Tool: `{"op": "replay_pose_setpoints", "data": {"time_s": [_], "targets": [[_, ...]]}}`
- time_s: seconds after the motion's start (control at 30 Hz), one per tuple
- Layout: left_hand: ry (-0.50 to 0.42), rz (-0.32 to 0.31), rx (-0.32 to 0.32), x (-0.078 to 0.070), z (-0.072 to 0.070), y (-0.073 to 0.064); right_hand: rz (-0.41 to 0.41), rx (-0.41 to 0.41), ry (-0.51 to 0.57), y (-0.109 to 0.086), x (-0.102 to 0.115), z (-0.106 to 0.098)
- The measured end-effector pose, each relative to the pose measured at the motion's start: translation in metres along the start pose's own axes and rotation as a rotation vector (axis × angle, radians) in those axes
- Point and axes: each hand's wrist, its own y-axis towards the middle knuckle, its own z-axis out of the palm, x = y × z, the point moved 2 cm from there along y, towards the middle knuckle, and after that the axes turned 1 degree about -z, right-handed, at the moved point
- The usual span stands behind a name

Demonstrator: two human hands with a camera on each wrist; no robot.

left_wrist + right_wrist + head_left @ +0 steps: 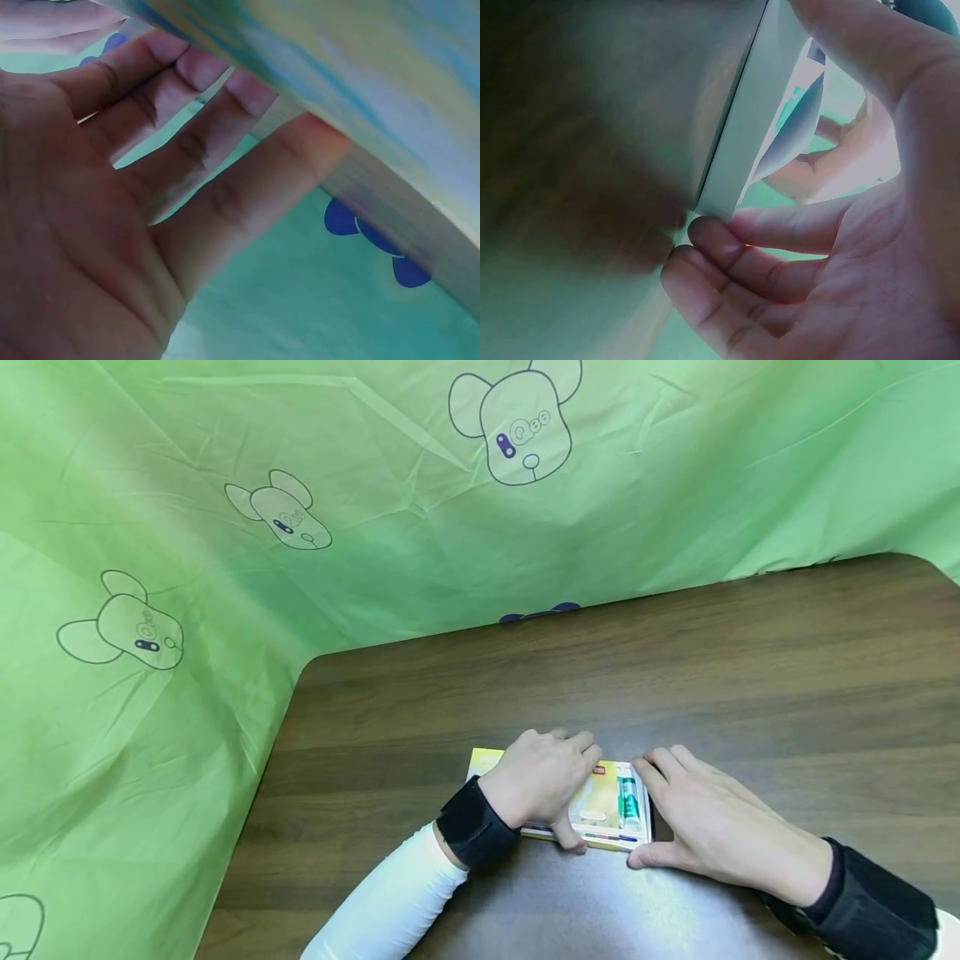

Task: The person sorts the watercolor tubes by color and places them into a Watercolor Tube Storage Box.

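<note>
On the table lies a flat yellow-and-white box [600, 802] with a green tube [628, 802] showing near its right end. Across its middle reaches my left hand [543, 777], thumb at the near edge and fingers over the far side. In the left wrist view, those fingertips [322, 142] meet a blurred face streaked blue and yellow. My right hand [712, 818] grips the right end between its thumb at the near corner and fingers at the far corner. The right wrist view shows the box's white side wall [739, 142] beside these fingers [720, 244].
The brown wooden table [420, 710] extends around the box on all sides. A green curtain [390, 527] with printed mouse faces hangs along the table's back and left edges. Black bands [480, 818] wrap both wrists, and a white sleeve [390, 902] covers the left forearm.
</note>
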Motion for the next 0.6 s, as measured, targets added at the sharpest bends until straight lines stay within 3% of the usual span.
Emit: {"op": "replay_pose_setpoints", "data": {"time_s": [0.6], "targets": [[0.027,-0.030,0.005,-0.0030,0.0015,-0.0031,0.025,0.035,0.021,0.0091,0.0020,0.0000]]}}
